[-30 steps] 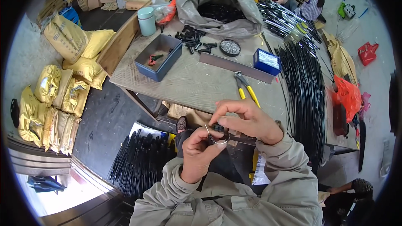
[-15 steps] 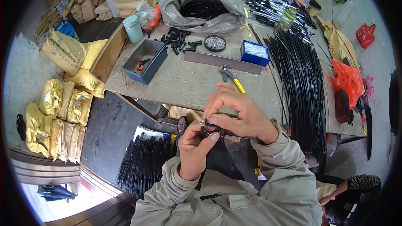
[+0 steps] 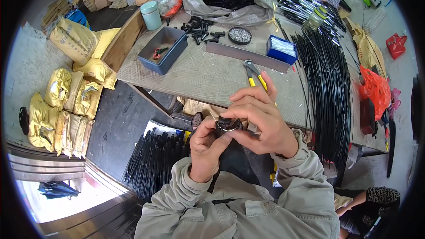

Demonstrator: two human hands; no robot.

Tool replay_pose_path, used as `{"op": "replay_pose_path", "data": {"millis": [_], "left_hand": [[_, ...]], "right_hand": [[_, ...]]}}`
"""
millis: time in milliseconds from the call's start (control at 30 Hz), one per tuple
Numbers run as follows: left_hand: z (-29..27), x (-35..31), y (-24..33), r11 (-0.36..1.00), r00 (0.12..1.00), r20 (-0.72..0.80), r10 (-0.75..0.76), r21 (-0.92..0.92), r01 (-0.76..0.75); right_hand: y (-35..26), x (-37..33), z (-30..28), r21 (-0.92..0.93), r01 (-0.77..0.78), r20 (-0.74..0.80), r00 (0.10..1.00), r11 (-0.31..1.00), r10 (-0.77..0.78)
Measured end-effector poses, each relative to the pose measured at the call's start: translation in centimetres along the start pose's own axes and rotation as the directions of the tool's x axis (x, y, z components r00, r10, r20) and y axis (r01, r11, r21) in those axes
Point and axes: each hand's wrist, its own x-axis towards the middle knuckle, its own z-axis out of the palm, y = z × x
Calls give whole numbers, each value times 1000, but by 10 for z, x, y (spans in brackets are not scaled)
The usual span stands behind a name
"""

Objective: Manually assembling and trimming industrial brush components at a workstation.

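Tabletop, broad, grey, scuffed, hard-surfaced, across the upper centre of the frame. Sack, large, grey, crumpled plastic sheeting, top centre, black parts inside. Bundle, long, thin, glossy black rods, right of centre. Hands, two, bare, in grey cloth sleeves, at the frame's centre, above the lap and just short of the tabletop's near edge: left hand, thumb and forefinger pinched on the left side of the workpiece; right hand, thumb and forefinger gripping its right side, remaining fingers raised and spread. Bin, rectangular, blue-grey, apparently plastic, upper left of centre. Pincers, metal head, yellow handles, just beyond the right hand, unheld. Box, small, blue, rectangular, packed with white strips, upper right of centre. Workpiece, small, black, rounded, apparently plastic, between both sets of fingers at the centre. Strip, thin, pale, curved, material uncertain, against the workpiece's near side. Step in hand, as judged: two-handed seating or bending of strip about workpiece. Next move, as judged, calls for a firm left pinch and fine right-hand pressure; whether the strip is fastened, cannot tell.
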Motion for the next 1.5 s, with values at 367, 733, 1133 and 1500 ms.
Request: {"op": "replay_pose_path", "data": {"millis": [367,733,1133,1500], "left_hand": [[-17,1,2,992,993,70,-92,-78,97],[-12,3,8,998,998,40,-41,-39,43],[-18,-11,23,984,995,2,99,149,-98],[-38,-31,28,975,988,139,68,199,-95]], "right_hand": [[11,-18,16,129,6,-124,992,992,10],[-10,-35,40,472,-221,-238,900,853,365],[-7,-38,56,789,-297,141,940,538,311],[-20,-42,51,870,-424,372,900,252,229]]}}
